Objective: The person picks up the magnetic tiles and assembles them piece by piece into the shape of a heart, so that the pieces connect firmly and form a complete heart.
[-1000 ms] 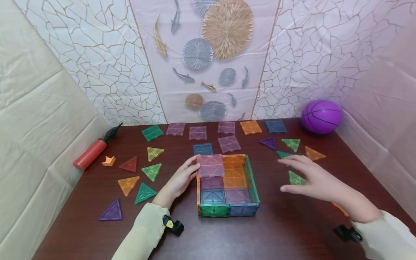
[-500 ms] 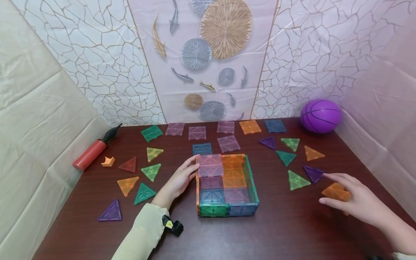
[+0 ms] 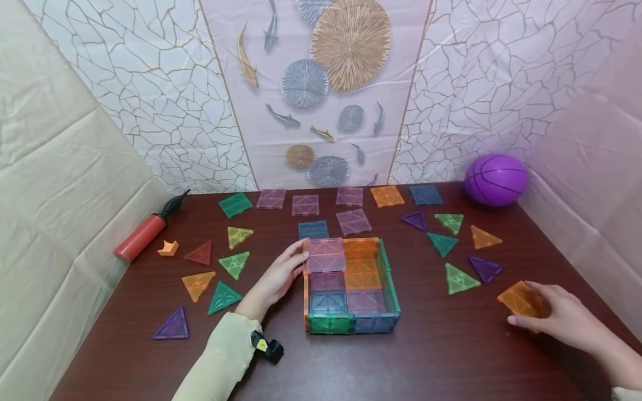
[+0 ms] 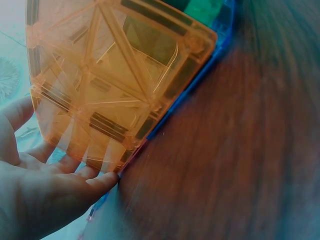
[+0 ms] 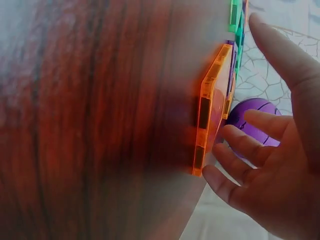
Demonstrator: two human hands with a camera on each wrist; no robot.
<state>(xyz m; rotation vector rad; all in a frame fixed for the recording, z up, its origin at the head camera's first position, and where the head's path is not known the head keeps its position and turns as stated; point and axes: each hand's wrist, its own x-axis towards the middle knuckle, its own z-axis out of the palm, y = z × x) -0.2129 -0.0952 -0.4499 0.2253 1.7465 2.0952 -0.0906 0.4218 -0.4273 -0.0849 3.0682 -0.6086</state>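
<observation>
A low square box of translucent magnetic tiles [image 3: 373,322] stands mid-table, with orange, green and blue walls. A pink square tile [image 3: 326,255] appears to lie across its back left corner. My left hand [image 3: 276,278] rests against the box's left side, its fingertips touching the orange wall [image 4: 85,65] in the left wrist view. At the right, my right hand [image 3: 569,317] reaches around an orange square tile [image 3: 521,298] on the table. In the right wrist view its fingers are spread beside that tile [image 5: 212,107], the thumb apart from it; contact is hard to tell.
Triangular tiles lie left, such as a purple one [image 3: 173,324], and right, such as a light green one [image 3: 458,278]. Square tiles line the back, including a blue one [image 3: 426,195]. A red hand pump [image 3: 142,236], an orange crown-shaped piece [image 3: 168,248] and a purple ball [image 3: 496,179] sit farther out.
My right hand has moved right and toward the near edge, from over the green triangles to the orange square tile. The left hand stays at the box.
</observation>
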